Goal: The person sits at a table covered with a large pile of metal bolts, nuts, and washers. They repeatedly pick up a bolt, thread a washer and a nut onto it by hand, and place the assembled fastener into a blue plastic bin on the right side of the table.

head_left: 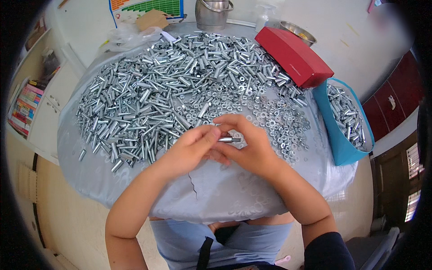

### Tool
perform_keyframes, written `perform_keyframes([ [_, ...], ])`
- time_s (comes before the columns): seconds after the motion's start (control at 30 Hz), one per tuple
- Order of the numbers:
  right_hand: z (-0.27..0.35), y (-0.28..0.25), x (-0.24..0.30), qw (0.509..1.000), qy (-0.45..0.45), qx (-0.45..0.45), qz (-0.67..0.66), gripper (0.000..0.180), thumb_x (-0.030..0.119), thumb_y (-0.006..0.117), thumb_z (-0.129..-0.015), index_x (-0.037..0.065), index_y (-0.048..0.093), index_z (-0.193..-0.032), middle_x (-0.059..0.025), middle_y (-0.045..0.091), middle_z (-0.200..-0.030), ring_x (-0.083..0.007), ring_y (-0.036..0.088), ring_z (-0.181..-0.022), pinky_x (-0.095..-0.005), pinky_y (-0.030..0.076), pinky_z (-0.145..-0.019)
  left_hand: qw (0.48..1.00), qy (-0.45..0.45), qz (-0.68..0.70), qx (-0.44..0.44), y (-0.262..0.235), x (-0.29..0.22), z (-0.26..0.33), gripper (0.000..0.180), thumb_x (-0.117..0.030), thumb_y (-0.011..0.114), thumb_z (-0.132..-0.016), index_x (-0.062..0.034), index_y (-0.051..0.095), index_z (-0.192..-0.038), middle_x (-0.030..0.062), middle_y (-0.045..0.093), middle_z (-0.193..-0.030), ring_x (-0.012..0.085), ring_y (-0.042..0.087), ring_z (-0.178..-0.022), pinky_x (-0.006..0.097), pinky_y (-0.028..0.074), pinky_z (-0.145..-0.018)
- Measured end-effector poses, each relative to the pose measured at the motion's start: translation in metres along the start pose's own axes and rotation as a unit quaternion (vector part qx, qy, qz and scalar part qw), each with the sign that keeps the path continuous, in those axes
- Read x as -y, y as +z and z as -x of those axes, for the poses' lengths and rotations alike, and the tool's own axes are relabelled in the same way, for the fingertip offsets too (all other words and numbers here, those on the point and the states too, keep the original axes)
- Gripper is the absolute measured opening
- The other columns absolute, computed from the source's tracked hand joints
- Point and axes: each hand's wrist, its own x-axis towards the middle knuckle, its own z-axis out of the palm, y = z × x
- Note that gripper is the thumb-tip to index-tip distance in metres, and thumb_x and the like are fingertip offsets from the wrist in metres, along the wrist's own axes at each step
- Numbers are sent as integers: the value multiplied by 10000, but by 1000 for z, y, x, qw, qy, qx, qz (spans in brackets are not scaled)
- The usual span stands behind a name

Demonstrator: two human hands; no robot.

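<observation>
My left hand (191, 146) is closed, its thumb and fingers round a shiny metal anchor bolt (230, 139). One end of the bolt sticks out to the right, with a narrower tip; the other end is hidden by my fingers. Curled in from the other side, my right hand (252, 146) has its thumb against the bolt and its index finger arched over it. The fingertips of both hands meet there. Just beyond my hands lie many loose metal sleeves and bolts (148, 99), with a spread of nuts and washers (279, 126) at the right.
A grey cloth (225, 198) covers the table. At the right stands a blue fabric bin (335, 135) full of metal sleeves, by a red box (294, 56). Behind are a metal pail (211, 18), a steel bowl (310, 37), a spray bottle (264, 17) and a clear plastic bag (130, 38).
</observation>
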Motion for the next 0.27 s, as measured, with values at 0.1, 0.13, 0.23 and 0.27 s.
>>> perform_keyframes([
  [0.1, 1, -1, 5, 1000, 7, 9, 7, 486, 27, 709, -712, 76, 516, -1156, -56, 653, -839, -154, 624, -831, -288, 472, -774, 999, -1, -25, 40, -1, 5, 1, 398, -327, 400, -966, 31, 468, -1127, 44, 554, -836, 118, 549, -725, 250, 454, -636],
  [0.13, 0, -2, 4, 1000, -1, 17, 15, 496, 27, 707, -714, 80, 510, -1165, -55, 657, -832, -159, 626, -830, -291, 467, -781, 1000, -5, -15, 5, 5, 5, 2, 402, -354, 436, -950, 16, 483, -1101, 13, 494, -751, 84, 446, -610, 222, 389, -571],
  [0.23, -2, -7, 1, 999, -11, 47, 20, 502, 27, 698, -724, 90, 501, -1181, -57, 667, -847, -176, 632, -836, -299, 454, -806, 994, -53, -91, 20, -3, 10, 0, 439, -396, 484, -921, 4, 488, -1103, 14, 502, -746, 75, 450, -622, 206, 375, -578],
  [0.27, -2, -9, 1, 998, -6, 59, 9, 489, 26, 691, -732, 91, 503, -1179, -63, 670, -875, -183, 633, -845, -301, 451, -817, 995, -64, -76, 34, -3, 10, -1, 477, -423, 503, -904, 7, 486, -1109, 7, 494, -742, 72, 446, -655, 202, 369, -584],
])
